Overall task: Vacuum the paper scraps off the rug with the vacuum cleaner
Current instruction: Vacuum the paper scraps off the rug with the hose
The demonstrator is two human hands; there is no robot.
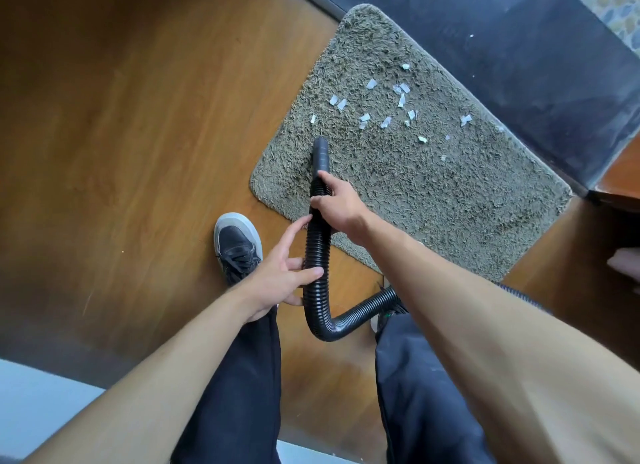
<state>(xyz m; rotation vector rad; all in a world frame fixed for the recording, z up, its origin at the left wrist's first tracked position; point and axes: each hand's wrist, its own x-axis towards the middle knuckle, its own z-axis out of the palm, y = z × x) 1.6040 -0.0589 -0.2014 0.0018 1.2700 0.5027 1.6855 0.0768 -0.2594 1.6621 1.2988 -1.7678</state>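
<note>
A shaggy grey-green rug (433, 193) lies on the wooden floor. Several white paper scraps (384, 107) are scattered over its far half. A black ribbed vacuum hose (317, 290) bends up from behind my right leg, and its smooth nozzle (321, 154) points down at the rug's left part, short of the scraps. My right hand (337, 204) is closed around the hose just behind the nozzle. My left hand (280, 276) holds the hose lower down, its thumb and lower fingers wrapped on it and the forefinger stretched along it. The vacuum cleaner's body is hidden.
My left shoe (237, 245), black with a grey toe, stands on the wooden floor (138, 134) beside the rug's near corner. A dark stone threshold (519, 58) runs along the rug's far edge. A wooden furniture edge (620, 183) sits at the right.
</note>
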